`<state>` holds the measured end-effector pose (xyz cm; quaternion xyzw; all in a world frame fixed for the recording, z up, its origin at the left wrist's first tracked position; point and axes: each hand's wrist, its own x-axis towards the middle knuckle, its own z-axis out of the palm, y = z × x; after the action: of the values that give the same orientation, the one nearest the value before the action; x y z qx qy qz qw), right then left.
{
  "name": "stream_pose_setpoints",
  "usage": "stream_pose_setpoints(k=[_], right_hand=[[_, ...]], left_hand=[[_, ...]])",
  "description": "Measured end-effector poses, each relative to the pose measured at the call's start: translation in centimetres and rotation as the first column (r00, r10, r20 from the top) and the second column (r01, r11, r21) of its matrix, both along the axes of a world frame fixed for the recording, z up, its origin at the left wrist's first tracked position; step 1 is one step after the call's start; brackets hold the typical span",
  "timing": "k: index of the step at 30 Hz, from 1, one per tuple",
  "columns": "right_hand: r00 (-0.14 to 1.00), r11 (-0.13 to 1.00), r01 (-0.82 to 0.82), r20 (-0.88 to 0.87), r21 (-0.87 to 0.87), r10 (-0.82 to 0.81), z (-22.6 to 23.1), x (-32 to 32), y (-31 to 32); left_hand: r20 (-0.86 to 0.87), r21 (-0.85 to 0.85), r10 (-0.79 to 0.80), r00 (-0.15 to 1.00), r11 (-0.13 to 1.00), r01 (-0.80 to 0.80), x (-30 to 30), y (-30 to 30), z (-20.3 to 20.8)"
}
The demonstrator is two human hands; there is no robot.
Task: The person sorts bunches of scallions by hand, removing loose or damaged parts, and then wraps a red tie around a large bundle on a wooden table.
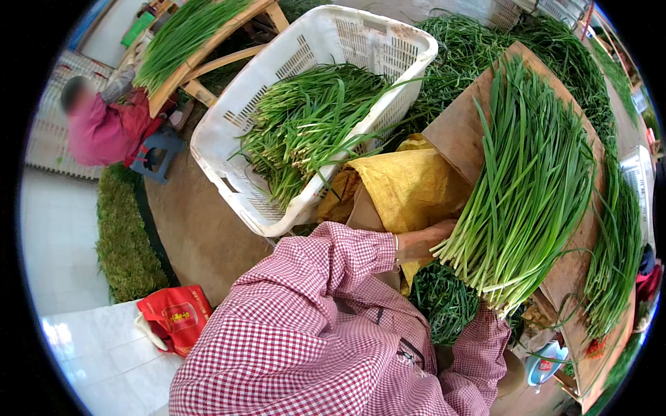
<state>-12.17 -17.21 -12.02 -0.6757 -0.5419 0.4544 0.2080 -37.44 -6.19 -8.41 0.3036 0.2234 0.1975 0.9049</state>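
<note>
Chives (531,187) overlap the hands (440,231), whose grip I cannot tell, beside yellow sheeting (409,191) and a white crate (406,54).

Red bag (198,305), well left of the left hand (431,239): yellow lettering. Blue-white container (544,371), right of that hand: red label, too small to read. Dark shirt patch (410,353), below it: pale marks, illegible.

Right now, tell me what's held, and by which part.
Cannot tell: the left hand reaches the green bunch near its pale ends, fingers hidden; right hand hidden.
</note>
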Motion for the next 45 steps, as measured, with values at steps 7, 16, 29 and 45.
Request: stream_pose_setpoints(k=[7,16,29,45], right_hand=[[1.000,0.992,-0.002,0.014,0.124,0.000,0.7,1.0,0.2],[0.954,0.972,0.234,0.197,-0.030,-0.224,11.3,5.0,-2.4],[0.848,0.893,0.451,-0.317,0.011,-0.424,15.9,6.1,1.9],[0.792,0.908,0.386,-0.563,0.161,-0.237,21.2,-4.8,9.3]], left_hand=[[-0.083,-0.170,0.118,0.990,0.977,-0.130,-0.8,0.9,-2.0],[-0.115,-0.261,0.272,0.955,0.920,-0.293,-3.0,6.2,1.1],[-0.082,0.078,0.369,0.926,0.929,-0.363,-2.5,7.2,8.6],[-0.501,0.767,0.246,0.830,0.569,0.295,4.9,11.5,16.4]])
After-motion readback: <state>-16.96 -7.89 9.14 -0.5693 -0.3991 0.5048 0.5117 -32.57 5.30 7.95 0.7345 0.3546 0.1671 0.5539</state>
